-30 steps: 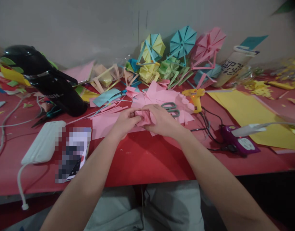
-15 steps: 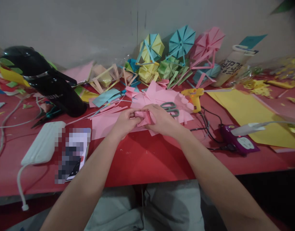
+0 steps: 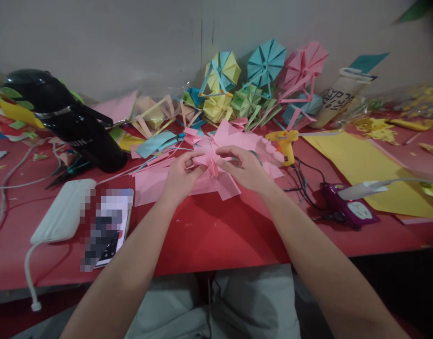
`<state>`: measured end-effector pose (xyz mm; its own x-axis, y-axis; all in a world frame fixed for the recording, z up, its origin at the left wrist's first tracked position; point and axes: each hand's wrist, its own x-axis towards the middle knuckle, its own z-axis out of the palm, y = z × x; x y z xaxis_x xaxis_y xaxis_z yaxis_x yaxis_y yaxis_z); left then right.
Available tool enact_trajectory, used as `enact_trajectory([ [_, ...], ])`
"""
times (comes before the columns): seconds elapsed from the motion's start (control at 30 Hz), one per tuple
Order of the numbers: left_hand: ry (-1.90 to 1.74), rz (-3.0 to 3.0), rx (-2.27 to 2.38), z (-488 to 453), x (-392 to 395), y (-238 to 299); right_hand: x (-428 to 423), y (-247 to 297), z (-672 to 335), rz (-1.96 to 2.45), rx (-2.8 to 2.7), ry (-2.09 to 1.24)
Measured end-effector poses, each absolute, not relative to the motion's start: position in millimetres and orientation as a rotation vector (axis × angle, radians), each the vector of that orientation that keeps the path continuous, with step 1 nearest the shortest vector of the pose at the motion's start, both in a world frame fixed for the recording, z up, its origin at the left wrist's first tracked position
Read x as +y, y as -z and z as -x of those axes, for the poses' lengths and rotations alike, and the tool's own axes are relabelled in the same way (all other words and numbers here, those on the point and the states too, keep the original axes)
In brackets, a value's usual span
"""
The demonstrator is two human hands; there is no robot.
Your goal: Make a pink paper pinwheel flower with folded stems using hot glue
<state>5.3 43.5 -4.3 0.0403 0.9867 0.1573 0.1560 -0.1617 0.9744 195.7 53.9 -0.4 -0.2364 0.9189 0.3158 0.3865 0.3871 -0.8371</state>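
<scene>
My left hand (image 3: pixel 180 177) and my right hand (image 3: pixel 245 169) meet over the middle of the red table (image 3: pixel 209 235). Both pinch a folded pink paper piece (image 3: pixel 216 175), which spreads out below and between the fingers. It lies above a heap of pink paper sheets and strips (image 3: pixel 234 141). Grey scissors are almost hidden behind my right hand.
A yellow glue gun (image 3: pixel 285 142) lies right of my hands, its black cord running to a purple device (image 3: pixel 350 209). Folded paper umbrellas (image 3: pixel 266 63) stand at the wall. A black kettle (image 3: pixel 66 117), a white power bank (image 3: pixel 63 212) and a phone (image 3: pixel 105 226) sit left. Yellow sheets (image 3: pixel 364 165) lie right.
My hands have lifted slightly and moved apart, and the pink paper piece has opened out wider between them. My right hand now covers most of the scissors.
</scene>
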Motion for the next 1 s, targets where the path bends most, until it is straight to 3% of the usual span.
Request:
enact_trajectory([
  [0.33, -1.228, -1.476, 1.172, -7.9, 41.6, 5.6, 54.9, 5.9, -189.3, 1.15, -1.762, -0.793],
  [1.0, -1.197, -1.571, 1.115, -8.7, 39.3, 3.7, 57.6, 0.6, -196.9, 0.973, -1.674, -1.183],
])
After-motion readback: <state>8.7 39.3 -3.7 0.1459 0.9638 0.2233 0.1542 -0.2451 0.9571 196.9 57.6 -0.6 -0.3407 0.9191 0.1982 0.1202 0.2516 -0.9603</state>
